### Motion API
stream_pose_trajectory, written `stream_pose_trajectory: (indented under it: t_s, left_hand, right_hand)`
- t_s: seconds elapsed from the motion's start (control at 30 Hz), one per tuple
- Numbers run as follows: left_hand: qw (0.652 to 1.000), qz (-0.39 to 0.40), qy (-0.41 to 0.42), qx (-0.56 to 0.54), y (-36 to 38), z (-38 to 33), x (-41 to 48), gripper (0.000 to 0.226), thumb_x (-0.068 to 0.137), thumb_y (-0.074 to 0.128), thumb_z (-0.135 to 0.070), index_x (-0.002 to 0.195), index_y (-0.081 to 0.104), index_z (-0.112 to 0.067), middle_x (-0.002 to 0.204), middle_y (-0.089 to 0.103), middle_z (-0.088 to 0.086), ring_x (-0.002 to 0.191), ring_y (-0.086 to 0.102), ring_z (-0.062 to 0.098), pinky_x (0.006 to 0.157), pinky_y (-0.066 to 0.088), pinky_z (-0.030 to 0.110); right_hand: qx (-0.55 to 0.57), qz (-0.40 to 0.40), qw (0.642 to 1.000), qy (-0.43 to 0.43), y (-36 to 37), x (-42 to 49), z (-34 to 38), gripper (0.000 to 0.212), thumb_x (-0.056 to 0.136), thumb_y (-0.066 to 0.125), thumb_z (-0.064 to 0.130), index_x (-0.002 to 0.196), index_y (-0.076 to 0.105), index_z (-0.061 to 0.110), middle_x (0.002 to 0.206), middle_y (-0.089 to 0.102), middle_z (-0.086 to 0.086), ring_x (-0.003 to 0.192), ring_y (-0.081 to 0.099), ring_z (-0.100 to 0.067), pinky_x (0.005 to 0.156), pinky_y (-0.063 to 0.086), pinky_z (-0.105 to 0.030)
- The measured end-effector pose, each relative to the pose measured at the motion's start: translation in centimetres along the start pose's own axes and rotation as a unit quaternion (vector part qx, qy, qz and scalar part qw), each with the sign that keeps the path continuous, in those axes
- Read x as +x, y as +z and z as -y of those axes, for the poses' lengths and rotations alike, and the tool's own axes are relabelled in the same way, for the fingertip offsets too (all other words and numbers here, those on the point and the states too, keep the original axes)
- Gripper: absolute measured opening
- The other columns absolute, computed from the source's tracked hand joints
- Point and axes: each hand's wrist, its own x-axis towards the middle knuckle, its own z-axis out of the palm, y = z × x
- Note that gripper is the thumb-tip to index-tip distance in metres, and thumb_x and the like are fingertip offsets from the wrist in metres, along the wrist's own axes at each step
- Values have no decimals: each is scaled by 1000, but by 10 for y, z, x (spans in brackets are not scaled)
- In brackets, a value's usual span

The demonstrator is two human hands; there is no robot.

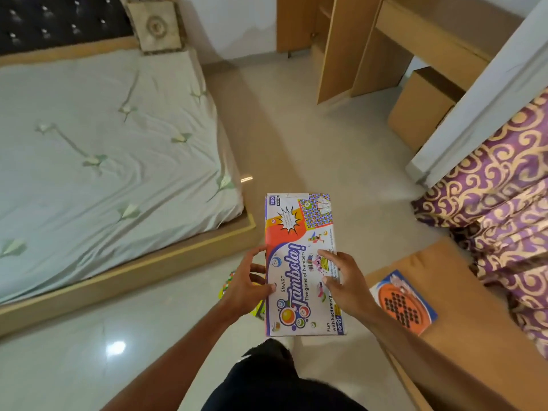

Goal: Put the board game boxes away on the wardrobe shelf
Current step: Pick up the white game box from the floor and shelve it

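While both arms are reaching forward over the floor [166, 307], the left hand [247, 284] and right hand [345, 281] are gripping the Tambola box [299, 262] by its long edges, thumbs lying on the lid, fingers wrapping under. The box is being held flat in the air, long axis pointing away from the person. Below the left hand, a second colourful box [226, 287] is sitting on the floor, mostly hidden. Just right, an orange-and-blue box [404, 304] is lying on a brown bench [462, 330], apart from the hands. A purple-gold curtain [501, 197] is hanging beyond the bench. The bed [98, 137] is taking up the left side, a cushion [155, 23] leaning at its headboard. Far ahead, the wooden wardrobe [341, 46] is standing with a door open; its shelves aren't clearly showing.
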Motion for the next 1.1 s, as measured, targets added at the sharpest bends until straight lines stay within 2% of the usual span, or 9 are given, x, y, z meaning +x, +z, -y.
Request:
stream_pose_trajectory:
  t_s: [0.17, 0.33, 0.47, 0.57, 0.67, 0.73, 0.93, 1.03, 1.1]
  left_hand:
    - [1000, 19, 12, 0, 0, -54, 97, 78, 76, 72, 7, 129, 42, -42, 109, 60, 17, 83, 64, 19, 66, 61, 38]
    - [999, 33, 9, 4, 6, -107, 204, 78, 75, 74, 6, 131, 42, -39, 110, 58, 17, 92, 65, 26, 71, 62, 47]
    - [1000, 28, 6, 10, 10, -144, 297, 79, 74, 74, 5, 130, 44, -41, 111, 57, 19, 93, 64, 26, 68, 62, 37]
    - [1000, 17, 4, 23, 14, -183, 370, 76, 75, 75, 4, 129, 44, -41, 106, 60, 16, 89, 66, 23, 64, 61, 33]
    - [1000, 5, 2, 27, 13, -225, 429, 76, 75, 76, 3, 127, 43, -42, 102, 63, 14, 88, 68, 23, 64, 62, 35]
    - [1000, 2, 4, 19, 7, -253, 475, 77, 75, 75, 5, 128, 43, -40, 102, 63, 16, 85, 69, 22, 64, 62, 38]
    - [999, -37, 7, 24, -21, -316, 598, 75, 77, 75, 2, 132, 42, -38, 96, 67, 5, 78, 71, 14, 61, 61, 32]
    - [997, -52, 20, 43, -48, -341, 674, 79, 77, 74, 3, 136, 40, -37, 93, 65, 1, 74, 70, 12, 61, 60, 29]
    - [996, -55, 24, 67, -66, -354, 719, 80, 76, 73, 4, 138, 41, -35, 93, 65, 0, 73, 68, 13, 66, 61, 33]
  right_hand:
    - [13, -19, 1000, 9, -39, 88, 11, 54, 88, 53, 1, 134, 51, 29, 127, 42, 2, 117, 47, -10, 70, 43, 2]
    - [28, -52, 998, 10, -80, 191, 14, 56, 85, 54, 0, 131, 53, 32, 122, 44, 3, 115, 54, -14, 86, 54, -20]
    - [19, -58, 998, 14, -109, 284, 17, 53, 86, 53, -8, 131, 55, 19, 123, 44, -4, 96, 57, -6, 66, 42, 3]
    - [9, -43, 999, 12, -135, 366, 17, 52, 88, 55, -2, 133, 53, 22, 126, 43, -5, 105, 50, -4, 71, 41, 4]
    - [5, -28, 999, 16, -161, 437, 28, 53, 88, 57, 4, 133, 52, 31, 122, 42, 2, 116, 51, -16, 93, 53, -26]
    - [-5, -24, 1000, 4, -180, 491, 40, 53, 87, 57, 5, 133, 52, 30, 121, 41, 3, 118, 48, -15, 101, 49, -35]
    - [-32, 3, 999, -14, -205, 649, 71, 55, 86, 56, 5, 135, 51, 29, 126, 45, -1, 121, 45, -14, 99, 44, -21]
    - [-29, 17, 999, -23, -206, 740, 90, 54, 88, 56, 3, 136, 51, 27, 125, 42, 0, 113, 47, -8, 79, 42, 1]
    - [-25, 23, 999, -34, -204, 791, 102, 53, 90, 55, 5, 137, 50, 30, 125, 41, 1, 116, 50, -12, 82, 49, -7]
